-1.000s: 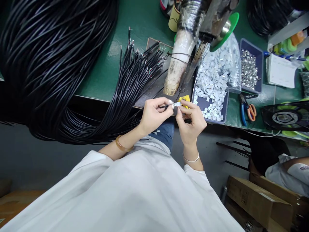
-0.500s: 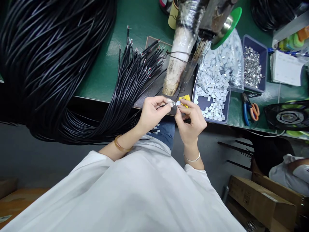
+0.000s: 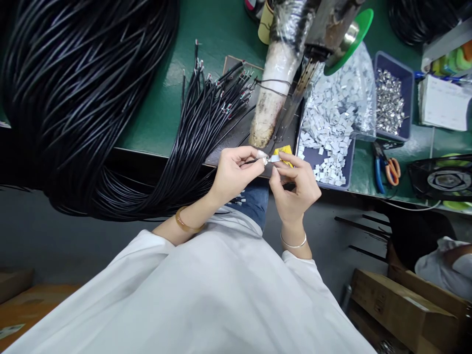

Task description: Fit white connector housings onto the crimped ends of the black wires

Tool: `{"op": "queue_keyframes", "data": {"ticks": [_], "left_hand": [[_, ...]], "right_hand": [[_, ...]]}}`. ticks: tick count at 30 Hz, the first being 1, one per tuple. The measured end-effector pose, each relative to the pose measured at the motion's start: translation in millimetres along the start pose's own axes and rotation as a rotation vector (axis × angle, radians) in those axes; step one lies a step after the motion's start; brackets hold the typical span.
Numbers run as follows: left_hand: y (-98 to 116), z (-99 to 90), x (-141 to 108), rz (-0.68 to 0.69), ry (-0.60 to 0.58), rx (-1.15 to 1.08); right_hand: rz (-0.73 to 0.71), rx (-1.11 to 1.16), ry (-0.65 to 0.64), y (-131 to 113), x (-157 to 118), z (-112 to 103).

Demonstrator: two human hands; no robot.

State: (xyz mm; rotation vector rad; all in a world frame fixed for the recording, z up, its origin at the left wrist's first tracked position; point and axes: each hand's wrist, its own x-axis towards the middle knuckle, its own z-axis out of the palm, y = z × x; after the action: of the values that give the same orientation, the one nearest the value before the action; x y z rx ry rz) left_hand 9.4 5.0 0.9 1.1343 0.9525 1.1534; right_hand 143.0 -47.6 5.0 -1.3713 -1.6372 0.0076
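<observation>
Near the table's front edge, my left hand pinches the end of a black cable between thumb and fingertips. A small white piece sits at the cable's end, between my two hands. My right hand is at the right of that piece, its index fingertip close to it and the thumb a little apart below. Whether the right fingers grip the piece is too small to tell. Behind the fingers lies a yellow object. Many cut black cables with stripped ends lie to the left.
A wrapped white post and a machine arm with a green disc stand beyond my hands. Rightward are a tray of white pieces, a bin of metal parts and pliers. A large black cable coil fills the left.
My right thumb has moved down and away from the cable's end, and the right hand has shifted slightly right. The left hand keeps its pinch on the cable.
</observation>
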Motion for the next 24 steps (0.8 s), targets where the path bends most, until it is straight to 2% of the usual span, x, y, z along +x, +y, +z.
{"op": "queue_keyframes", "data": {"ticks": [4, 8, 15, 17, 21, 24], "left_hand": [[-1.5, 0.5, 0.6, -0.064, -0.015, 0.006], [1.7, 1.9, 0.0, -0.048, 0.011, 0.009], [3.8, -0.1, 0.9, -0.076, -0.030, 0.013], [1.5, -0.7, 0.0, -0.085, -0.052, 0.023], [-1.0, -4.6, -6.2, -0.048, -0.174, 0.101], [0.2, -12.9, -13.5, 0.068, -0.382, 0.277]], "right_hand": [[0.042, -0.003, -0.012, 2.8, -0.7, 1.5], [0.044, -0.040, -0.008, 0.4, 1.7, 1.5], [-0.045, -0.032, -0.021, -0.8, 0.4, -0.9], [-0.026, -0.034, -0.034, 3.0, -2.8, -5.3], [0.129, -0.067, -0.132, 13.8, -10.8, -26.0], [0.189, -0.143, -0.204, 23.5, -13.1, -43.8]]}}
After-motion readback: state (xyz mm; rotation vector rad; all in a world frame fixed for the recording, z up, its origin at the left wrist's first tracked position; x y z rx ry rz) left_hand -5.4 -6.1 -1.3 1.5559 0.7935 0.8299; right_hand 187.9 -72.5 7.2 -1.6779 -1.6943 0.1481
